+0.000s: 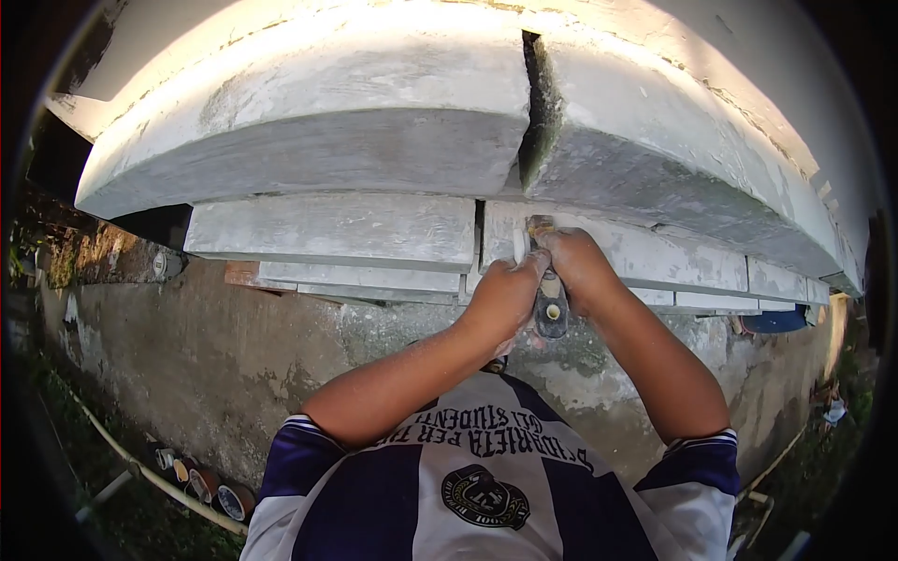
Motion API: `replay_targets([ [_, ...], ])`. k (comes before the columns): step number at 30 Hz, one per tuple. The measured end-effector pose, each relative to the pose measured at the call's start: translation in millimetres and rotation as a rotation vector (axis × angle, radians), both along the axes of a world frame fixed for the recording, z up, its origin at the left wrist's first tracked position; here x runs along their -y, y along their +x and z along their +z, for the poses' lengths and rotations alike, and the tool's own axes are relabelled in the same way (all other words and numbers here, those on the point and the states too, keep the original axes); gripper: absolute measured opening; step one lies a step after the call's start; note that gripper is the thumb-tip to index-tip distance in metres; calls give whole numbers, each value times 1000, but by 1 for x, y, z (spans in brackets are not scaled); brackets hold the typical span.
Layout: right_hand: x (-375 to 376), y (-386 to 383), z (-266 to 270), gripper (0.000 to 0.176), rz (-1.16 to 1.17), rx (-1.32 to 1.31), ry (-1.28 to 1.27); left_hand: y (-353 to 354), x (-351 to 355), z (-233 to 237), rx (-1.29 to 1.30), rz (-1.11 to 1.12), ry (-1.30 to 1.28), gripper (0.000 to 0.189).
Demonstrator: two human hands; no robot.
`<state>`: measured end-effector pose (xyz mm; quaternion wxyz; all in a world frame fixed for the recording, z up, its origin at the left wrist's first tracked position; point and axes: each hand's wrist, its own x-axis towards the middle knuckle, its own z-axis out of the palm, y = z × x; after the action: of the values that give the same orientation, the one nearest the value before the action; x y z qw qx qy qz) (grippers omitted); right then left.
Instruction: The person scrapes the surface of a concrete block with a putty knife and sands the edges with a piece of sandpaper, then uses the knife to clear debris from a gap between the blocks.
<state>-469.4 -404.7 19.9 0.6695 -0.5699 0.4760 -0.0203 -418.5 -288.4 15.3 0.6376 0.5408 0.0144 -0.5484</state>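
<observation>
My left hand [510,293] and my right hand [575,265] are closed around one narrow, dark tool [552,316] from opposite sides. Its near end is rounded, with a pale yellowish round spot. The tool's far end shows beyond my fingers, and its middle is covered by them, so its exact kind cannot be made out. White dust coats my fingers. Both hands are in front of a whitish slab [608,251], right of a narrow dark joint. Whether the tool touches this slab cannot be told.
Above the hands, a thick whitish ledge [346,150] juts out, split by a dark gap [535,122]. Left of the joint is another whitish slab [327,226]. A stained wall [234,337] continues below. Several small pots [204,484] and a long pale pole [140,463] lie lower left.
</observation>
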Motion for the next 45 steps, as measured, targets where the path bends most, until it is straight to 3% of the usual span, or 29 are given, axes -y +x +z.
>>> replay_targets([
  [5,-21,-28,-29,32,67,61,-218,-26,-27,-14,184,-56,-33,32],
  [10,8,5,-23,45,57,-44,-136,-6,-7,-10,57,-19,-1,33],
  [13,9,0,-28,42,55,-5,-153,3,-1,2,38,-29,-19,33],
  [15,-8,-13,-26,41,58,-9,-197,-14,-14,-9,97,-42,31,33],
  [16,-25,-18,6,40,95,-129,-242,-22,-22,-16,130,-49,56,32],
  [17,-25,-22,-6,39,110,-76,-272,-26,-27,-24,264,-81,-8,33],
  [18,-23,-25,-20,39,126,-25,-300,-22,-24,-23,217,-59,-12,33],
  [20,-6,-9,-30,40,79,70,-129,-13,-14,-18,112,-31,-7,33],
  [21,-1,2,-18,41,56,-45,-117,-6,-6,-13,97,17,10,32],
  [25,-4,3,-6,43,57,-67,-81,2,-10,-3,20,-52,-14,33],
  [28,-29,-22,-13,42,124,-13,-230,-23,-34,8,173,-66,88,33],
  [33,-6,6,-11,38,51,-51,-49,-3,-10,-6,41,51,-15,32],
  [37,-7,9,-11,38,40,-16,-23,8,-14,2,45,-83,-36,33],
  [40,-43,-21,12,40,108,-109,-321,-20,-39,-8,108,-92,12,35],
  [43,-36,-30,-10,40,223,-123,-255,-27,-49,13,186,-149,160,34],
  [45,-23,-14,-16,42,118,-90,-132,-18,-33,-6,98,-34,53,34],
])
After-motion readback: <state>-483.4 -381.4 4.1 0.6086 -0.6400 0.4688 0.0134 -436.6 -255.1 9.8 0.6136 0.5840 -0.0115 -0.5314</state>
